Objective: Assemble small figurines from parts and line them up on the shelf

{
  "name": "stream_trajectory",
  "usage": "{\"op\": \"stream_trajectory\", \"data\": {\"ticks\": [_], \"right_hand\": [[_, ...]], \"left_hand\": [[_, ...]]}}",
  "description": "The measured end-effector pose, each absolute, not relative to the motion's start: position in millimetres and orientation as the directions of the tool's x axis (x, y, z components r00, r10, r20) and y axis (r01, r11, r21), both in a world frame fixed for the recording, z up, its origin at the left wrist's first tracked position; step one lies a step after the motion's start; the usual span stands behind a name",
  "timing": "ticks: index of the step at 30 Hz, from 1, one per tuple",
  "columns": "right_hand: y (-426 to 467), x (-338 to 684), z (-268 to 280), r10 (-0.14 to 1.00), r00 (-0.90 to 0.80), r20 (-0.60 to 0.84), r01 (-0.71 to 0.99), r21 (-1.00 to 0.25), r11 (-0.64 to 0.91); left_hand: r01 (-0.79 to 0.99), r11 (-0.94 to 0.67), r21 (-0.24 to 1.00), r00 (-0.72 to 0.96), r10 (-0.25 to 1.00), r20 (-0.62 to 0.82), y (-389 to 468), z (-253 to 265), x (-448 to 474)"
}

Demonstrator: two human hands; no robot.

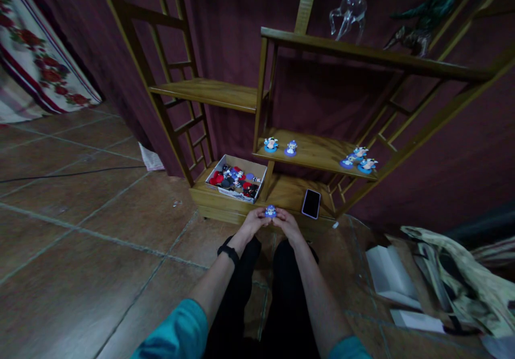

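Observation:
Between my two hands is a small purple-and-white figurine [271, 211] on a round purple base. My left hand [254, 222] grips it from the left, and my right hand [287, 222] grips it from the right. Just beyond my left hand, a shallow cardboard box [260, 183] holds a jumble of red, black, purple and striped figurines. On the shelf above stand a blue-based figurine [271, 144] and a purple-based figurine [291, 148], a little apart. Several more figurines [359, 159] cluster at that shelf's right end.
A phone [311, 204] lies on the low wooden shelf [281, 190] to the right. Glass horse [352, 7] and dark winged [422, 23] ornaments stand on the top shelf. White boxes [392, 276] and a pale cloth bag [470, 273] rest on the floor at right. A cable [76, 174] crosses the left floor.

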State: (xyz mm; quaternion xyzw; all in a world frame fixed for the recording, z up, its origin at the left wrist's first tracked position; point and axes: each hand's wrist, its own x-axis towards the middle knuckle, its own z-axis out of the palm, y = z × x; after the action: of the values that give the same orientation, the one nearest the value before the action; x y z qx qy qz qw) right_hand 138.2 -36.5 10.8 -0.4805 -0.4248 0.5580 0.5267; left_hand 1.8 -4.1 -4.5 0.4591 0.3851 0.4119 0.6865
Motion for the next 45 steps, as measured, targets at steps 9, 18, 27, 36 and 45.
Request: {"op": "stream_trajectory", "data": {"ticks": [9,18,27,36,45], "right_hand": [[-39,137,15,0.994,0.055,-0.097,-0.159,-0.983,-0.087],[-35,140,4,0.989,0.09,-0.116,-0.182,-0.978,-0.099],[-34,141,2,0.986,0.122,-0.11,-0.177,-0.98,-0.087],[-33,143,2,0.985,0.124,-0.117,-0.181,-0.979,-0.094],[-34,145,-1,0.988,0.135,-0.074,-0.139,-0.989,-0.055]], "left_hand": [[-0.267,0.186,0.946,0.277,0.955,-0.11,-2,-11,6],[-0.217,0.102,0.971,0.25,0.967,-0.046,-1,-14,8],[-0.096,0.039,0.995,0.233,0.972,-0.016,-1,-14,9],[0.29,-0.175,0.941,0.206,0.972,0.117,-13,-2,9],[0.688,-0.208,0.695,0.203,0.975,0.091,-39,32,14]]}}
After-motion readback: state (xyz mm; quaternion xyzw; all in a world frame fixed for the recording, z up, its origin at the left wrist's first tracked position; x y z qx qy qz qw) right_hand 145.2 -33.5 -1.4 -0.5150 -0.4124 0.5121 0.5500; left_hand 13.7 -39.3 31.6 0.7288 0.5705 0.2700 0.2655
